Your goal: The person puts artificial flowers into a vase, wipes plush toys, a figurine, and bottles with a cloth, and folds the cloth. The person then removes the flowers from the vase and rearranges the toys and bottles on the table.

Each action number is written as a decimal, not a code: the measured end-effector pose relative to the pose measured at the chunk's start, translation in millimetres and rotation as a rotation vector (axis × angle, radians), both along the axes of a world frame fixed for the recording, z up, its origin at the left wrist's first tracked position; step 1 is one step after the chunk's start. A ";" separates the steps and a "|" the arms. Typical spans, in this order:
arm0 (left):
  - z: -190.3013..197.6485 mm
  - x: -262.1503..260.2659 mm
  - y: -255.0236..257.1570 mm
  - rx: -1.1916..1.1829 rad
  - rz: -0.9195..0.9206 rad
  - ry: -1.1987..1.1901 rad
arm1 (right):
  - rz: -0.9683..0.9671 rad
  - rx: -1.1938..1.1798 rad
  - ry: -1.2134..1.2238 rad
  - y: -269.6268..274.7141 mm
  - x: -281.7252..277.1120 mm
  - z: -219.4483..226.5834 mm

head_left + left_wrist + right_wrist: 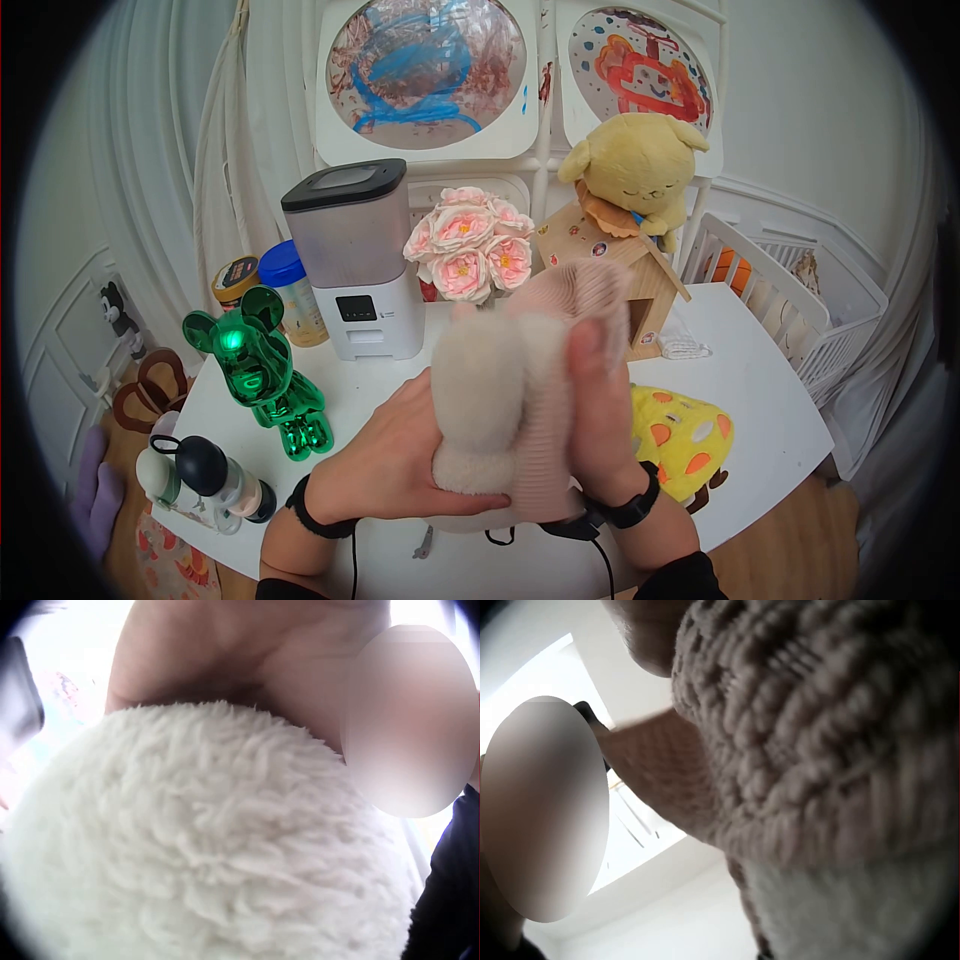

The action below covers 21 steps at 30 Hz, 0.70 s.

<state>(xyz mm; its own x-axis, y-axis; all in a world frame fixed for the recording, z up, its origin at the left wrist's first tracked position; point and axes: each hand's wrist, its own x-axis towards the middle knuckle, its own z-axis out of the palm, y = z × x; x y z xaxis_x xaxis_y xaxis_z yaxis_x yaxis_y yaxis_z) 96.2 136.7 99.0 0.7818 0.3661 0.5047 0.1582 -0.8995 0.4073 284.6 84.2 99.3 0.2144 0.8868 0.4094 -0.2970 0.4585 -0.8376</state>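
Note:
In the head view, a cream plush toy (478, 385) is held up over the near side of the table, slightly blurred. My left hand (385, 455) grips its left side, thumb across the lower front. Its fluffy white pile fills most of the left wrist view. A pink knitted garment (545, 440) lies along the toy's right side, its ribbed top (590, 290) flaring above. My right hand (600, 425) holds this garment against the toy, thumb pointing up; its other fingers are hidden. Close up in the right wrist view, the knit's chunky stitches end in an edge over white pile.
A shiny green bear figure (255, 365), a bottle (215, 470) and a pet feeder (355, 265) stand left on the white table (775, 370). Pink flowers (468, 240) and a wooden house (655, 290) bearing a yellow plush (640, 170) are behind. A yellow spotted plush (685, 440) lies right.

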 end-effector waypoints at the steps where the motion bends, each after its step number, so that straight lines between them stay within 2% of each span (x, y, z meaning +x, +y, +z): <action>1: -0.8 -1.0 0.7 -0.139 -0.047 0.025 | 0.001 -0.004 0.000 2.0 4.4 -3.1; 2: -0.9 -1.9 2.0 -0.277 -0.094 0.049 | 0.162 -0.139 0.107 5.7 12.8 -7.6; 3: -0.6 -3.0 4.4 -0.275 -0.094 0.047 | 0.321 -0.271 0.213 8.1 16.5 -7.6; 4: -0.8 -4.5 7.5 -0.346 -0.116 0.031 | 0.457 -0.357 0.483 9.6 15.1 -4.6; 5: -1.4 -6.1 10.7 -0.417 -0.136 0.015 | 0.458 -0.357 0.481 9.2 16.6 -1.3; 7: -1.5 -7.9 20.3 -0.469 -0.151 0.001 | 0.678 -0.322 0.658 6.9 23.8 2.9; 8: -2.3 -9.2 23.3 -0.523 -0.170 -0.011 | 0.680 -0.326 0.659 6.3 25.8 4.5; 10: -4.0 -12.1 24.9 -0.577 -0.174 -0.062 | 0.553 -0.003 0.616 4.8 30.3 8.6; 11: -4.5 -11.7 25.9 -0.626 -0.182 -0.112 | 0.551 -0.004 0.614 3.2 33.5 12.1; 12: -7.2 -9.8 28.3 -0.625 -0.185 -0.114 | 0.458 0.018 0.554 1.7 36.6 15.8; 13: -12.1 -7.4 30.9 -0.494 -0.200 -0.136 | 0.367 0.039 0.494 1.0 38.3 17.4; 14: -15.3 -5.1 31.8 -0.363 -0.214 -0.158 | 0.367 0.040 0.492 2.5 39.2 16.0; 16: -14.0 2.9 23.7 -0.402 -0.200 -0.156 | 0.935 0.026 0.715 8.0 41.8 6.4; 17: -13.1 5.0 19.5 -0.441 -0.186 -0.155 | 0.933 0.024 0.720 11.9 43.2 -1.4; 19: -15.0 2.1 12.0 -0.509 -0.141 -0.162 | 0.816 -0.035 0.472 18.3 44.5 -15.4; 20: -16.1 0.7 9.9 -0.574 -0.096 -0.173 | 0.818 -0.034 0.472 15.5 43.8 -15.5; 21: -17.1 0.6 9.8 -0.571 -0.093 -0.174 | 0.496 -0.115 0.250 11.0 42.8 -14.2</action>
<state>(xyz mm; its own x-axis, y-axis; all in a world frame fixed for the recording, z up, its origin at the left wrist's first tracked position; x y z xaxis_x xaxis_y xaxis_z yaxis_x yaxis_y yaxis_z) 96.8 146.5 81.9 0.7472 0.5512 0.3713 -0.0225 -0.5374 0.8430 327.4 95.2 85.1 -0.1609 0.9419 0.2947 -0.6494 0.1238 -0.7503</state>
